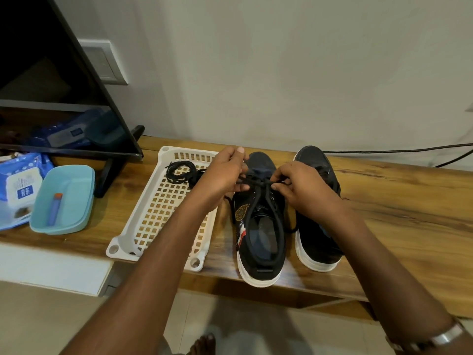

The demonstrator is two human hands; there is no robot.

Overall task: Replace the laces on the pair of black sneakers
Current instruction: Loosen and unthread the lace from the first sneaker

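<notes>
- So we're standing at a wooden counter (pixel 384 201) pushed up against a plain grey wall, tiled floor underneath.
- Two black sneakers with white soles sit side by side on it, toes toward the wall. We're busy with the left sneaker (pixel 258 231); the right sneaker (pixel 317 226) is just beside it, partly behind our wrist.
- Our left hand (pixel 222 178) has its fingers curled and pinched on one end of the black lace (pixel 256 184), thumb sticking up.
- Our right hand (pixel 299 188) pinches the other end, fingertips together right over the eyelets. The lace runs taut between both hands across the top of the tongue.
- Left of the shoes there's a white plastic basket (pixel 153 213), the flat lattice kind, with a loose bundle of black laces (pixel 180 172) lying in its far corner.
- Further left we've got a light blue tub (pixel 74 185) holding a small blue tube with an orange cap (pixel 54 208), and next to that a pack of wet wipes (pixel 20 188).
- A TV (pixel 51 85) on a black stand takes up the back left corner, and a black cable (pixel 396 150) trails along the wall on the right.
- Metal watch band (pixel 445 336) on our right wrist.
</notes>
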